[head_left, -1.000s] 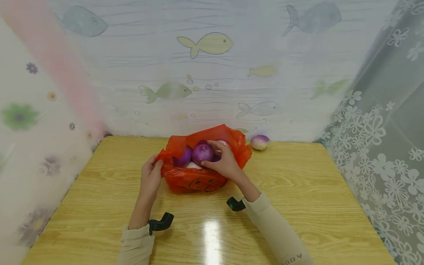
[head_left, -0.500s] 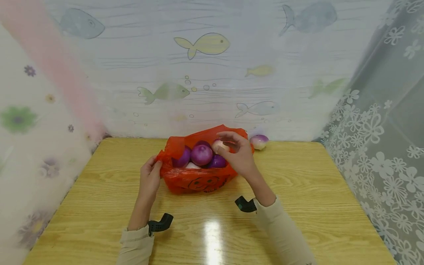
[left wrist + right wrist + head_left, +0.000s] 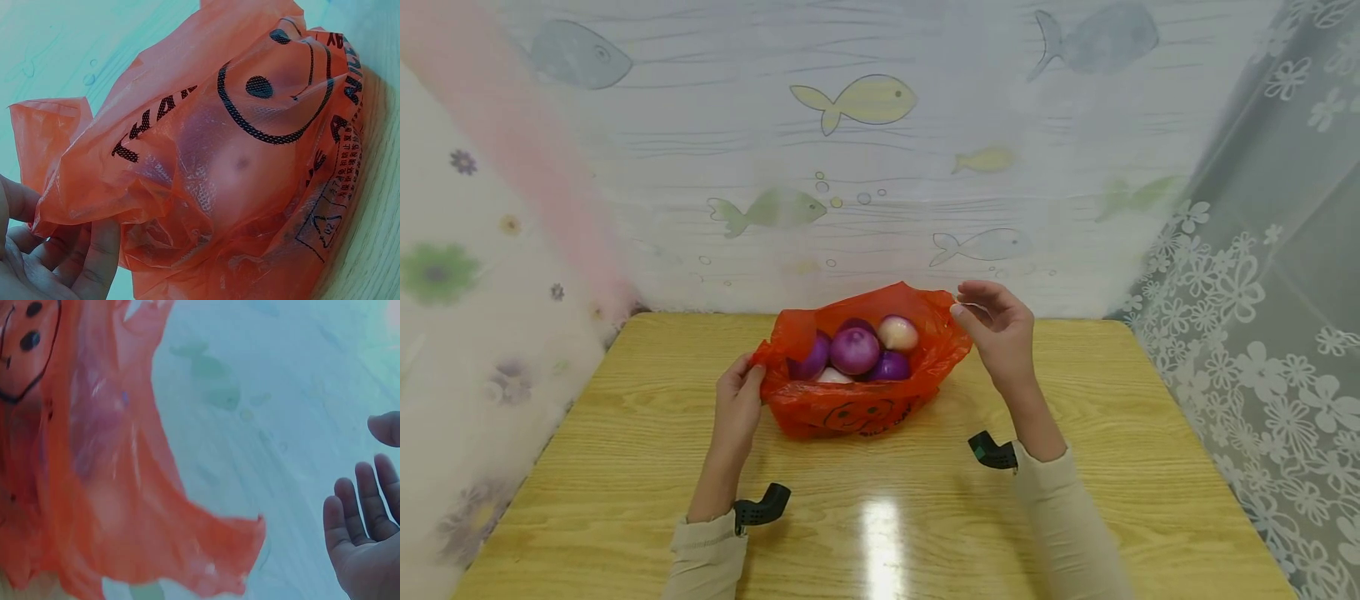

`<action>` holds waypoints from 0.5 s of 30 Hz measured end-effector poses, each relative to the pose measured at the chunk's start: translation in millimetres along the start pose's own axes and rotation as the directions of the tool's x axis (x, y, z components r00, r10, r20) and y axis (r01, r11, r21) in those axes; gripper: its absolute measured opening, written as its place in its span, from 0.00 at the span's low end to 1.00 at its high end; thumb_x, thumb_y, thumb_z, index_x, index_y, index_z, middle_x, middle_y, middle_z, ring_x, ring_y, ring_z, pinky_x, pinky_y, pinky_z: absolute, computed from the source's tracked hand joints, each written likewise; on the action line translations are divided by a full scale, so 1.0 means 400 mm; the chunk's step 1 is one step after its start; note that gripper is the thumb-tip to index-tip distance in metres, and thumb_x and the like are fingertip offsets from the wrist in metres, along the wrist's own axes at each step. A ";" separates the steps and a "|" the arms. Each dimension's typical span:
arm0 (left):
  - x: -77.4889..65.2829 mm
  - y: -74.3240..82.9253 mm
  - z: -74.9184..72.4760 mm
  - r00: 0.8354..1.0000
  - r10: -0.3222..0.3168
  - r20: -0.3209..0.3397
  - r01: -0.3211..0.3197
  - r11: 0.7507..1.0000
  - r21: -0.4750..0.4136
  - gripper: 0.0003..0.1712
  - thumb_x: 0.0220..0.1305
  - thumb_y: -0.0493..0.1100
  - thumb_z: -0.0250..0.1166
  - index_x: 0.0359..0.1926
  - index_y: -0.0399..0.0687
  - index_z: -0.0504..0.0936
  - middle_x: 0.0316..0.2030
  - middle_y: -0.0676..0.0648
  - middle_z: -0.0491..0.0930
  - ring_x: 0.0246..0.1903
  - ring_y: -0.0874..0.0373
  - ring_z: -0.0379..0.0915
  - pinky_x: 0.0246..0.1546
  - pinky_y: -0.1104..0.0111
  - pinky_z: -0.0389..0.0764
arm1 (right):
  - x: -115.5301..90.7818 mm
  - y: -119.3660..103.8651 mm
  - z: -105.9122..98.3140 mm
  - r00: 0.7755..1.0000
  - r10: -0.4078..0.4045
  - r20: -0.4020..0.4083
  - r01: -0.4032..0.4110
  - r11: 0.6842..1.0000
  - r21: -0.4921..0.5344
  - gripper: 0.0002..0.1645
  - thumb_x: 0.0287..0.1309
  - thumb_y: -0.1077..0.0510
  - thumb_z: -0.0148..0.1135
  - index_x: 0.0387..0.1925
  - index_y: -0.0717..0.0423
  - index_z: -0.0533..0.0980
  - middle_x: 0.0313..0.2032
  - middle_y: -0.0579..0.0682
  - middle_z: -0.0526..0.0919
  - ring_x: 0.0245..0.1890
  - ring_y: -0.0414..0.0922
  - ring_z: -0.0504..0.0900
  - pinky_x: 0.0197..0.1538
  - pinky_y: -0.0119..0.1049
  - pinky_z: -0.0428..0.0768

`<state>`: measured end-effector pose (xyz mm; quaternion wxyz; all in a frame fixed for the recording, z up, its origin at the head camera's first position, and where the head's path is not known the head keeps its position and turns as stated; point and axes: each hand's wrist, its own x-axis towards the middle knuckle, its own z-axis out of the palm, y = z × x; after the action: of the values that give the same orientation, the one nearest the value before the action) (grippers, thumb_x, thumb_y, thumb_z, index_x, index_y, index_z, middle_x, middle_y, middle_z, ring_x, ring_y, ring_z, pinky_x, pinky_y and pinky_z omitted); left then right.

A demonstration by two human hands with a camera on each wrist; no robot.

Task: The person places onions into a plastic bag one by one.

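Observation:
A red plastic bag [image 3: 842, 410] with a printed smiling face lies on the table, its mouth open. Inside are several peeled purple onions [image 3: 854, 350] and a paler purple-and-white onion [image 3: 898, 332]. My left hand [image 3: 741, 396] pinches the bag's left edge between thumb and fingers; in the left wrist view the fingers [image 3: 103, 256] show under the gathered plastic. To the right of the bag, my right hand [image 3: 1007, 337] is raised with thumb and fingers apart. The right wrist view shows this hand [image 3: 369, 544] with nothing in it. The loose onion at the back is hidden behind it.
The wooden table [image 3: 1112, 467] ends against a fish-print curtain [image 3: 865, 208] just behind the bag. Flowered sheets hang at left and right. Dark wrist mounts [image 3: 763, 505] stick out from both sleeves.
My right hand has left the purple onion in the bag and moved right, past the bag's right edge, covering the loose onion. The left hand keeps its hold on the bag.

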<state>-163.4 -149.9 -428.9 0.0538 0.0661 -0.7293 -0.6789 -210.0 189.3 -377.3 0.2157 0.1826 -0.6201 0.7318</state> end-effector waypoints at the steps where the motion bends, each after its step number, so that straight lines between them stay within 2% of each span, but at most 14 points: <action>1: 0.000 0.000 0.000 1.000 0.001 0.000 -0.001 1.000 0.000 0.21 0.82 0.43 0.44 0.65 0.37 0.72 0.53 0.42 0.75 0.43 0.64 0.76 0.43 0.77 0.80 | 0.001 0.005 -0.010 1.000 0.005 -0.017 -0.005 1.000 -0.002 0.16 0.59 0.75 0.65 0.49 0.71 0.79 0.46 0.51 0.84 0.47 0.48 0.83 0.56 0.34 0.82; 5: -0.001 0.002 -0.001 1.000 0.000 0.002 0.000 1.000 0.004 0.21 0.82 0.43 0.44 0.66 0.38 0.72 0.54 0.42 0.75 0.43 0.64 0.75 0.43 0.78 0.80 | 0.004 0.035 -0.048 0.994 0.033 -0.100 -0.034 0.999 -0.005 0.16 0.58 0.77 0.64 0.49 0.74 0.78 0.44 0.51 0.85 0.46 0.45 0.83 0.55 0.32 0.81; 9: -0.001 0.003 0.000 1.000 -0.007 0.004 0.007 1.000 0.008 0.22 0.82 0.44 0.44 0.66 0.38 0.71 0.56 0.40 0.74 0.44 0.63 0.75 0.43 0.78 0.80 | 0.005 0.069 -0.085 0.980 0.064 -0.189 -0.069 0.997 -0.021 0.17 0.58 0.77 0.64 0.50 0.79 0.75 0.42 0.49 0.85 0.46 0.44 0.83 0.54 0.30 0.81; 15: -0.001 0.003 0.001 1.000 -0.011 0.000 0.011 1.000 -0.003 0.21 0.82 0.44 0.44 0.66 0.38 0.72 0.54 0.41 0.75 0.43 0.64 0.75 0.44 0.78 0.80 | 0.001 0.111 -0.131 0.958 0.097 -0.271 -0.124 0.989 -0.086 0.18 0.59 0.73 0.68 0.50 0.79 0.76 0.41 0.50 0.84 0.44 0.43 0.82 0.50 0.28 0.81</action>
<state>-163.2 -149.4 -427.6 0.0499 0.0701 -0.7280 -0.6802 -234.5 235.0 -422.5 0.2650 0.0363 -0.6315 0.7278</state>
